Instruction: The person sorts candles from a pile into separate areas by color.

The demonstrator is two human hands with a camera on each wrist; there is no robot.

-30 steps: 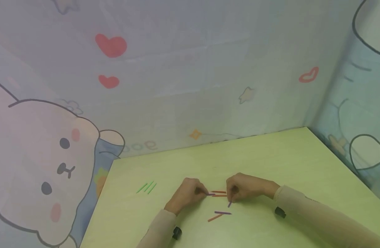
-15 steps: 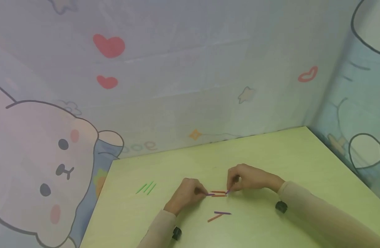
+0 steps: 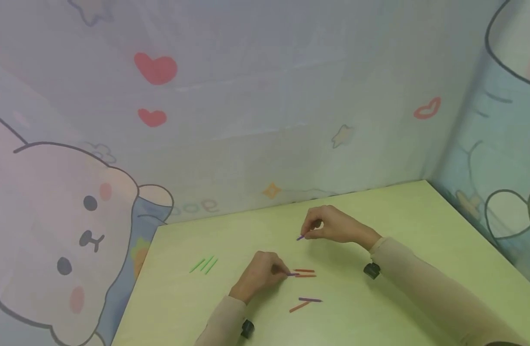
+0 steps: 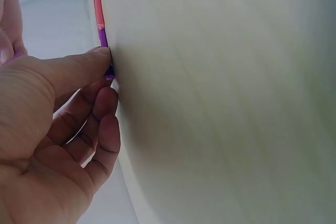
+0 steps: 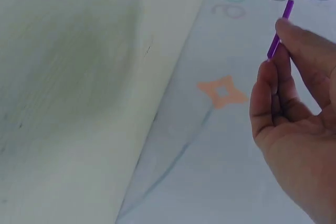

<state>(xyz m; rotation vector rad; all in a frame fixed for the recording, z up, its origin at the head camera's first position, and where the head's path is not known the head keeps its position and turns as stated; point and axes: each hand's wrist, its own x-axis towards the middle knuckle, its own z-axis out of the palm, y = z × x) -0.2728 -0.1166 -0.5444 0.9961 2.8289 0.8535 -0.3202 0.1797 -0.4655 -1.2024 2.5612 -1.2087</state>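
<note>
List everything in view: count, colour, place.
Table: 1, yellow-green, centre.
Green sticks: 3, green, table's left part.
Reddish sticks: 3, red to orange, two together centrally, one nearer the camera.
Purple sticks: 3, purple, two held, one by the nearest reddish stick.
Printed backdrop: sheet count unclear, mostly pale, behind and beside the table.
Wrist devices: 2, black, one per wrist.
Sleeves: 2, beige, forearms.
Left hand: 1, pinching purple centrally.
Right hand: 1, pinching purple farther off.

I see a pale printed cloth (image 3: 256,91) behind the yellow-green table (image 3: 161,307). On the cloth's left side I make out a cartoon animal (image 3: 35,206) lying sideways, and, right of its head, a large red heart (image 3: 156,69) above a smaller heart (image 3: 152,117). I spot an orange star (image 3: 272,191) just above the table's far edge.
</note>
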